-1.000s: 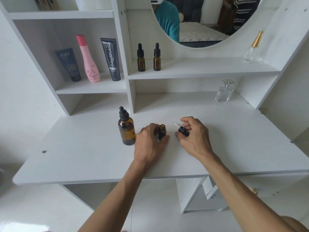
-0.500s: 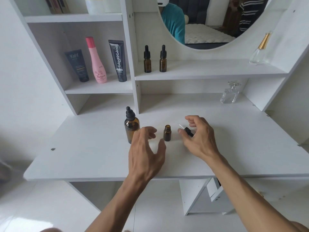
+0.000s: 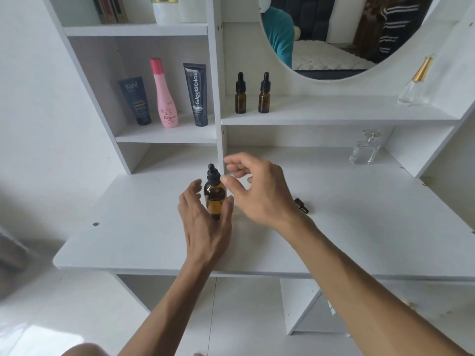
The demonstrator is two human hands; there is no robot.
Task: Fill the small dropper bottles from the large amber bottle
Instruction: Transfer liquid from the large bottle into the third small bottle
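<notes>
Attention has shifted to the large amber bottle (image 3: 215, 199), upright between both hands. The left hand (image 3: 205, 222), having let go of the small bottle, cups it loosely; the right hand (image 3: 257, 191), empty, reaches for its dropper cap (image 3: 212, 173). The small dropper cap (image 3: 301, 205) now lies behind the right wrist. Drawing liquid likely comes next.

I see both forearms reaching in from the near edge of the tabletop, converging toward its middle. My left hand (image 3: 205, 222) sits upright, fingers straight and spread in a loose cup, thumb apart from them. My right hand (image 3: 257, 191) hovers just beside and above it, fingers (image 3: 235, 167) loosely curled, wrist bent leftward, gripping nothing.
</notes>
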